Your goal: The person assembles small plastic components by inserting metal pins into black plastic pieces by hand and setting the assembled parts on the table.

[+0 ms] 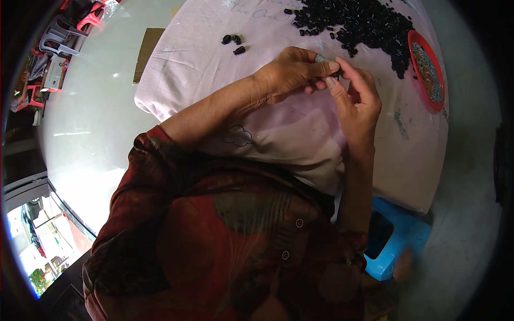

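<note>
- Left hand (294, 71) and right hand (360, 99) meet, fingertips pinching a small black piece (337, 75) above creased pink cloth (187, 69).
- Beyond, stubby glossy black cylinders (353, 24) heap beside a red plastic tray (412, 45).

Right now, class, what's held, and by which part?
The left hand and right hand pinch a small black piece, gripped part unclear; the left holds grey bits.

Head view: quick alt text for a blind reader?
Left hand and right hand meet around a small black part over a pink cloth. A heap of black parts lies beyond, beside a red bowl of grey pieces; three black parts lie apart, further left.
</note>
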A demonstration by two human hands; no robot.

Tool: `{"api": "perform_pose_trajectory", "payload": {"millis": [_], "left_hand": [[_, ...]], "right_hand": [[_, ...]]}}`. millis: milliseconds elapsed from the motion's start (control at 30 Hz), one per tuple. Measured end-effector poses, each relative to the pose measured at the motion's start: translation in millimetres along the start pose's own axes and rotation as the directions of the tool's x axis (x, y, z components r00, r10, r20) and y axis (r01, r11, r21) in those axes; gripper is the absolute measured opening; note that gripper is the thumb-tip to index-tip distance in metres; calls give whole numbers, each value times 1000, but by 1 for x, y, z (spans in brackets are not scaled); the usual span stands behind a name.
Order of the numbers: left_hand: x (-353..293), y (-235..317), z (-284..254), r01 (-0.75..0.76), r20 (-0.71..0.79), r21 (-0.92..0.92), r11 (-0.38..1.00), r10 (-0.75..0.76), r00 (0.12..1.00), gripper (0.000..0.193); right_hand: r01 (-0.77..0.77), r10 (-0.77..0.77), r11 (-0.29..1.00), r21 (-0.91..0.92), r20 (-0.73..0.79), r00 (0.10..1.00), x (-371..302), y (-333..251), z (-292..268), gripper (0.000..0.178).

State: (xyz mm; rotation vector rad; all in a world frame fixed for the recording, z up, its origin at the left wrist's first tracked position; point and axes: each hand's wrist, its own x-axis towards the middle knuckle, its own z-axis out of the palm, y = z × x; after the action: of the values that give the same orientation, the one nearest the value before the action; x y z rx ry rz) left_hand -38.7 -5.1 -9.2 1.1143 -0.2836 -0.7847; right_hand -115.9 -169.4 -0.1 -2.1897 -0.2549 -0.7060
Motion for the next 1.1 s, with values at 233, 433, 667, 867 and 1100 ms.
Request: {"api": "perform_pose_trajectory", "payload": {"millis": [233, 433, 667, 867, 1100], "left_hand": [[-5, 14, -1, 47, 49, 186, 981, -57, 997, 32], [-3, 20, -14, 38, 122, 497, 867, -114, 986, 27], [-13, 38, -24, 26, 177, 659, 752, -188, 966, 30], [-20, 33, -35, 26, 224, 580, 814, -190, 956, 26], [-24, 38, -31, 35, 173, 587, 809, -168, 971, 29]], "right_hand": [[65, -66, 998, -8, -53, 996, -3, 6, 0, 29], [247, -211, 952, -181, 197, 957, 10, -10, -10, 23], [265, -88, 930, -254, 546, 833, 16, -16, -4, 26], [133, -20, 980, -149, 591, 806, 9, -13, 7, 25], [173, -87, 977, -127, 505, 859, 8, -5, 10, 27]]}}
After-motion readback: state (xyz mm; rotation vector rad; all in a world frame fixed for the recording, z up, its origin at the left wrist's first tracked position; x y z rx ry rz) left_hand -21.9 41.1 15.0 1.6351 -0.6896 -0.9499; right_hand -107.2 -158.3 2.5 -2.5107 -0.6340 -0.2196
